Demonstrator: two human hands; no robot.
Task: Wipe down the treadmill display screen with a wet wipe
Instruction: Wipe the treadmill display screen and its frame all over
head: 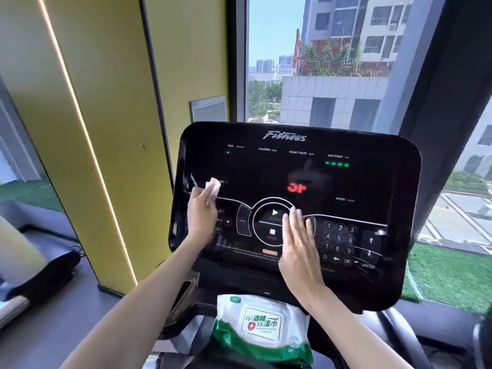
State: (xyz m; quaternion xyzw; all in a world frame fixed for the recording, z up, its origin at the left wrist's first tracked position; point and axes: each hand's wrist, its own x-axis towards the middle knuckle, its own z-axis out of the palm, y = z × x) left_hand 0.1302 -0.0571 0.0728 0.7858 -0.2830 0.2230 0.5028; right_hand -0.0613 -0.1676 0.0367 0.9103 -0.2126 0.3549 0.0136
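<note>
Far left: a yellow wall [111,129] is crossed by a slanted lit strip [87,139].

Left edge of the treadmill display screen [292,171]: the left hand [201,213] is seen from the back, raised against the glass. The wet wipe [213,186] is bunched and gripped in its bent fingers, with a white wad showing above the knuckles. The wipe is pressed to the screen near the left edge, about halfway up. A pale smear is noted on the glass just beside it.

Centre of the screen: a round start/stop ring [273,221] is printed low down, and blurred red digits [296,187] are lit above it.

Just right of centre, lower half: the right hand [300,251] is laid flat on the panel, fingers straight and held together, nothing gripped. Its fingertips are placed at the right rim of the ring.

Below the bottom edge of the screen, between the two forearms: a white and green pack of wipes [262,326] is propped on the console.

Lower right of the screen: a number keypad [339,243] is seen, uncovered.

Behind the screen: buildings are viewed through a window [332,62]. Far right: green turf [447,275] is noted.
</note>
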